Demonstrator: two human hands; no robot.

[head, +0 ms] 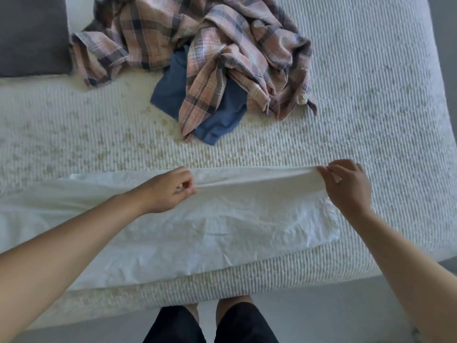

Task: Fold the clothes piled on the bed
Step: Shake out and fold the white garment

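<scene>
While pinching the white garment: both hands; plaid shirt piled beyond.

sheet: near bed edge | clothes pile: behind it | pillow: far left

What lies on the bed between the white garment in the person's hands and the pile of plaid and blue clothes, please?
Nothing: the head view shows only bare ribbed bedspread between the white garment and the plaid shirt over the blue garment.

Wrinkled white cloth on ribbed woven bedcover.
</scene>
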